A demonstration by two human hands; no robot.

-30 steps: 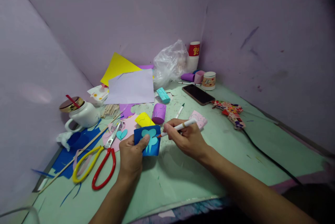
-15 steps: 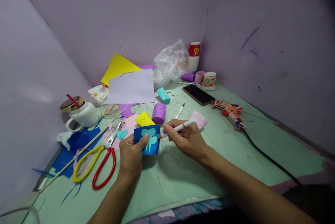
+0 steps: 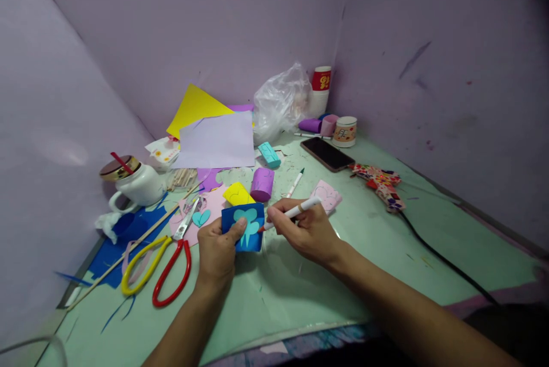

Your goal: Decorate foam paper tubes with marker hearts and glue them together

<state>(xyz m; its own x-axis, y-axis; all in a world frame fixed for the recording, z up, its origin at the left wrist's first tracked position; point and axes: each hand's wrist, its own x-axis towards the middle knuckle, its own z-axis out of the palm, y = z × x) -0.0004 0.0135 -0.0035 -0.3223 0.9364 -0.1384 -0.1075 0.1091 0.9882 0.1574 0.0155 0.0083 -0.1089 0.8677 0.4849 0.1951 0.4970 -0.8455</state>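
Observation:
My left hand (image 3: 218,251) grips a dark blue paper piece (image 3: 229,219), its thumb pressing on a light-blue flower-like cutout (image 3: 253,225) that lies over the blue. In my right hand (image 3: 306,231) is a white marker (image 3: 295,209) with a red-brown tip, held like a pen; the tip meets or nearly meets the cutout's right edge. Just beyond my hands sit a yellow folded paper piece (image 3: 238,194), a purple paper roll (image 3: 262,184) and a pink paper piece (image 3: 326,195) with drawn lines. A second marker (image 3: 296,182) with a green tip lies behind my right hand.
Scissors (image 3: 178,267) with yellow and red handles lie left, beside a thin stick (image 3: 124,258) and blue paper (image 3: 103,264). A white mug (image 3: 144,186) stands far left. Further back are paper sheets (image 3: 217,141), a plastic bag (image 3: 281,104), a phone (image 3: 328,154) and a glue gun (image 3: 380,181).
The view has shifted slightly. The marker tip has moved a little downward along the right edge of the light-blue cutout; both hands keep their holds.

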